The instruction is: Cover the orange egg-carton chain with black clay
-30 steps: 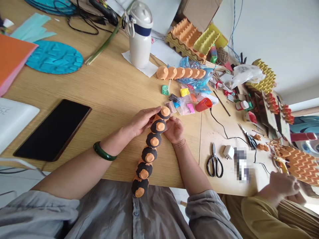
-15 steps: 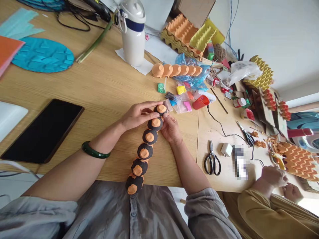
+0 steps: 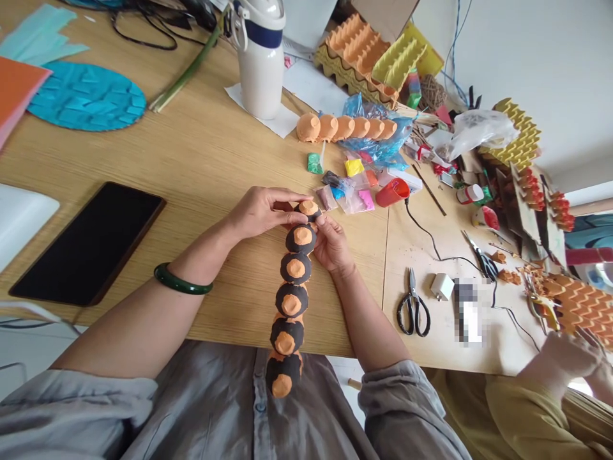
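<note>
I hold a strip of orange egg-carton cups (image 3: 292, 291) whose bumps are ringed with black clay; it runs from my lap up onto the wooden table (image 3: 201, 160). My left hand (image 3: 261, 211), a green bangle on its wrist, curls its fingers over the farthest cup. My right hand (image 3: 330, 246) pinches the same far end from the right side. Both hands are closed on the strip. A second, plain orange cup strip (image 3: 345, 128) lies farther back on the table.
A black phone (image 3: 89, 243) lies at left, a white flask (image 3: 261, 61) at the back, small bags of coloured clay (image 3: 352, 185) and a red cup (image 3: 391, 193) beyond my hands. Black scissors (image 3: 412, 313) and a white charger (image 3: 441, 286) lie right. Another person's hands (image 3: 569, 351) work on orange scales.
The cup strip has swung from slanting to nearly straight toward me, its near end shifting right. My hands keep the same grip on its far end. The other person's hands moved right.
</note>
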Demonstrator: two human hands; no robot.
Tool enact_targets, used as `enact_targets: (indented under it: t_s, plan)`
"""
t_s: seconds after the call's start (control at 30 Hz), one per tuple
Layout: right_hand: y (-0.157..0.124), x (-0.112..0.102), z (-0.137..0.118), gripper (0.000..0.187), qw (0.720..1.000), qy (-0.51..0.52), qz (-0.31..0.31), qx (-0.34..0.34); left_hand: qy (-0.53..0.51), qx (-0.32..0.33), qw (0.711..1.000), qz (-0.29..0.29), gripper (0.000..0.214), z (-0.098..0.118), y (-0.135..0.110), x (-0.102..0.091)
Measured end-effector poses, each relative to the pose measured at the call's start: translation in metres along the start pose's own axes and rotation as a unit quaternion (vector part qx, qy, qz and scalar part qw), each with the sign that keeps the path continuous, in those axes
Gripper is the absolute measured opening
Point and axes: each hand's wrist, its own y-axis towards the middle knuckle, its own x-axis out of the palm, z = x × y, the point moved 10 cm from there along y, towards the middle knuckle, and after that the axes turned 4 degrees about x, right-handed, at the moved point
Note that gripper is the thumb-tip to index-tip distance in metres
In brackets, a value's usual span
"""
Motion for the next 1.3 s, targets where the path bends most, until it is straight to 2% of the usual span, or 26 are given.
enact_targets:
  t_s: [0.3,0.4,0.57,0.9,1.07,1.3]
  plan:
    - [0.001,-0.007,-0.002,0.032,1.000,-0.011,0.001,-0.002,-0.080,-0.022,0.996,-0.012,0.051,0.004,-0.003,0.009]
    - [0.000,-0.008,0.001,0.027,1.000,-0.013,0.012,0.021,-0.100,-0.037,0.994,-0.013,0.053,0.003,-0.004,0.011]
    - [-0.001,-0.005,-0.001,0.032,1.000,0.003,-0.001,0.010,-0.131,-0.057,0.990,-0.014,0.058,0.001,-0.005,0.012]
    - [-0.002,-0.005,0.004,0.030,0.999,0.014,-0.017,0.034,-0.152,-0.079,0.985,-0.029,0.060,-0.003,-0.006,0.015]
    - [-0.003,-0.007,0.005,0.031,0.999,0.025,0.003,0.045,-0.165,-0.068,0.984,-0.014,0.057,-0.008,-0.006,0.013]
    - [-0.004,-0.006,0.002,0.021,0.997,0.028,0.038,0.060,-0.219,-0.110,0.969,0.006,0.068,-0.011,-0.008,0.019]
